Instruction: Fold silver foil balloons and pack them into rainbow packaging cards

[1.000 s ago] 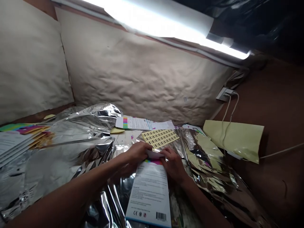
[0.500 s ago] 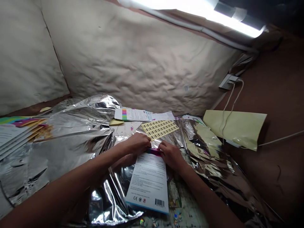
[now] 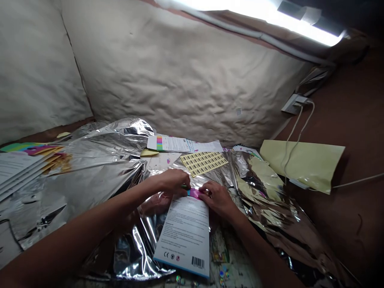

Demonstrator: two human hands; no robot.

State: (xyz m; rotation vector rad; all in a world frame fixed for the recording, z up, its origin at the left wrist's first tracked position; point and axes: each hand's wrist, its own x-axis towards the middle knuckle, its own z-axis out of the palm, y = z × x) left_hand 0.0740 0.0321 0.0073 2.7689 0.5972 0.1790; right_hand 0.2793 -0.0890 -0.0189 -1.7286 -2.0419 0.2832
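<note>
A white printed card package [image 3: 184,234] with a barcode lies face down in front of me on crinkled silver foil sheets [image 3: 99,172]. My left hand [image 3: 172,182] and my right hand [image 3: 217,198] both pinch its far top edge, where a pink and coloured strip [image 3: 194,193] shows between the fingers. Both hands have fingers curled tight on that edge. Just beyond them lies a yellow sheet of small printed labels [image 3: 204,162].
A stack of similar packages [image 3: 21,168] sits at the left. Another package [image 3: 169,143] and papers lie by the padded paper wall [image 3: 180,80]. A yellow-green sheet [image 3: 303,164], a wall socket [image 3: 295,103] with white cables and more foil are at the right.
The view has dropped and shifted a little. My hands have closed in on the package's top edge; the white flap seen earlier is folded down, and the pink strip now shows.
</note>
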